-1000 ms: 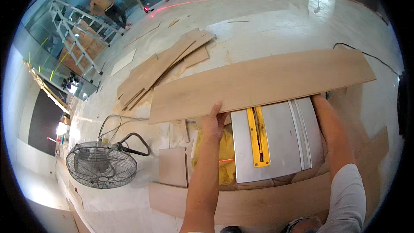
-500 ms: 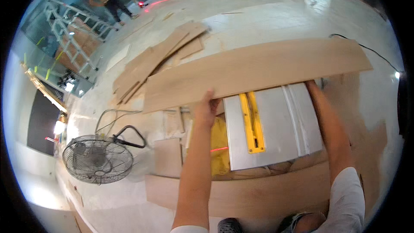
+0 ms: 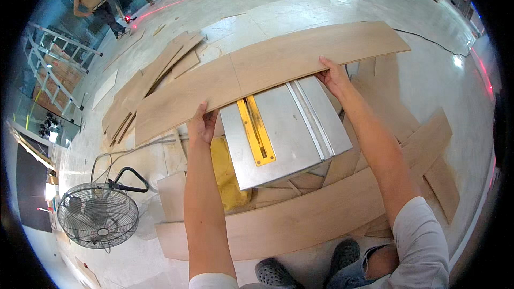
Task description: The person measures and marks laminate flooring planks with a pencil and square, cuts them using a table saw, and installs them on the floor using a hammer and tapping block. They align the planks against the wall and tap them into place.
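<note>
Plank point(image 3: 273, 67) was in both hands, lying crosswise over the far edge of the metal bench point(image 3: 292, 131), overhanging left and right. Main change: right hand point(image 3: 335, 80) had come into view. Half a second earlier it was hidden at the plank's near edge; now the thumb showed on top, fingers curled underneath, pinching that edge. Left hand point(image 3: 200, 126) matched it: thumb up top, fingers mostly hidden below, same edge pinched, left of the yellow slotted insert point(image 3: 256, 131). Upshot, as judged: grip sat either side of the slot, so both ends looked steerable and the plank less likely to twist. Also new: a thin line point(image 3: 234, 72) now showed across the plank, meeting the near edge about at the insert's far end. Pencil mark or joint, couldn't tell. If a mark, it looked roughly lined up with the slot. Couldn't tell whether the plank was bearing on the bench or floating just above. Yellow sheet point(image 3: 226, 174) lay beside the bench's left side, another plank by the feet point(image 3: 278, 219) along the near side.
</note>
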A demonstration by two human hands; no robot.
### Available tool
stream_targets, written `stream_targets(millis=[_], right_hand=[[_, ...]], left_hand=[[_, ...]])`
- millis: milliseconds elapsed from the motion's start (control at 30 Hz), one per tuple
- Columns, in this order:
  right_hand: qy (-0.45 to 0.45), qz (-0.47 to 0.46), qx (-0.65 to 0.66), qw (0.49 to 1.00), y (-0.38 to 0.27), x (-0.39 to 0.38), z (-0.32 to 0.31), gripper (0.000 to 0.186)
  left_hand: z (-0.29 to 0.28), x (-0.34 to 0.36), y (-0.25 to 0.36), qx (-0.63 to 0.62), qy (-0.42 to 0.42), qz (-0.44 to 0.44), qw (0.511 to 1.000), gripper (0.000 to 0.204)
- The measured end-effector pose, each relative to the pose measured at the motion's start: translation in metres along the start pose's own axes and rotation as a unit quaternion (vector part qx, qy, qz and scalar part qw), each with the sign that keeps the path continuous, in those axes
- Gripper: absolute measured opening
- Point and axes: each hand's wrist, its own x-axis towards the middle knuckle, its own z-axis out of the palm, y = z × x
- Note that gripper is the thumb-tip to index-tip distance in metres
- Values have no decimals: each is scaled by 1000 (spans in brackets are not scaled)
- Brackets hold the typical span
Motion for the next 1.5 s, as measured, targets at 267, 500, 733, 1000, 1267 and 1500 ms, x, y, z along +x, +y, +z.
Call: stream_targets(millis=[267,500,733,1000,1267,1500], right_hand=[[9,-17,18,1000,5,-16,4,35],[16,-22,12,1000,9,-9,0,36],[-1,-12,22,1000,12,-10,-4,39],[9,-20,16,1000,11,-25,0,41],[10,-16,24,1000,6,-38,-3,45],[6,-11,20,1000,2,-61,5,43]], left_hand=[[-19,3,2,0,-15,12,1000,21],[-19,1,1,-3,-25,-1,1000,24],[-21,-3,1,-4,-25,2,1000,26],[-26,-12,0,14,-13,2,1000,22],[-23,-33,2,-3,-25,0,1000,22],[-39,-49,8,21,-25,-15,999,23]])
